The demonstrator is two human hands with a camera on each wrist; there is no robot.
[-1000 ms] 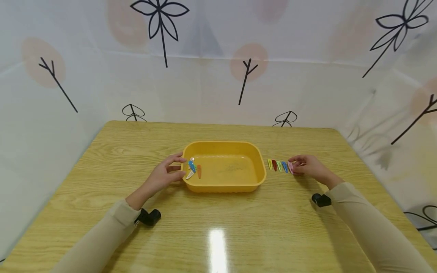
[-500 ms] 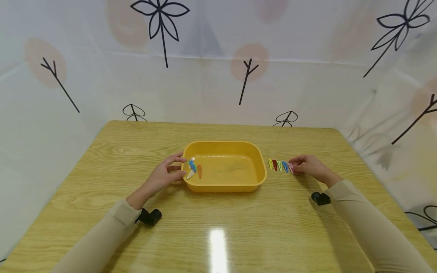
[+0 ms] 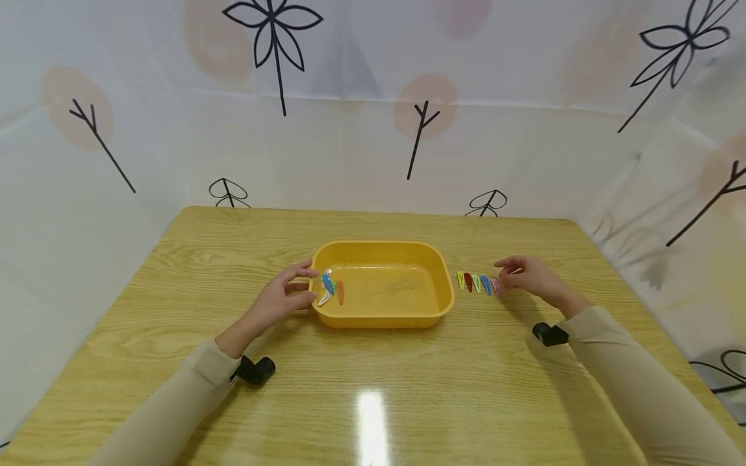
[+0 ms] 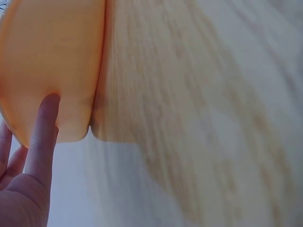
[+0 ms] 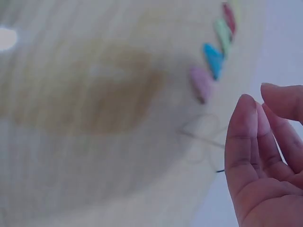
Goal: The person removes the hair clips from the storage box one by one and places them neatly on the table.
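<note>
I have the left hand (image 3: 276, 299) at the nine o'clock end of the yellow tray (image 3: 379, 322), its fingers spread and mostly straight, fingertips at the rim and one digit laid along the outer wall; I judge that it steadies more than grips. The right hand (image 3: 529, 279) is out at the tray's three o'clock, fingers loosely bent with a gap at the tips, and I see nothing in it. Just beside those tips, on their nine o'clock side, the pink clip (image 5: 201, 84) lies on the table (image 3: 326, 401). From it a row runs toward the tray: blue clip (image 3: 486, 285), green clip (image 3: 476, 283), red clip (image 3: 468, 282), yellow clip (image 3: 460, 280). Inside the tray, at its nine o'clock end, another blue clip (image 3: 328, 283) overlaps its neighbours, a white clip (image 3: 324, 298) lies toward seven o'clock of it and an orange clip (image 3: 340, 292) toward four.

I read the step as lining up clips, the pink one ending the row. If the row is to grow, the next move calls for the right hand crossing toward nine o'clock and pinching one clip out of the cluster without dragging the others
</note>
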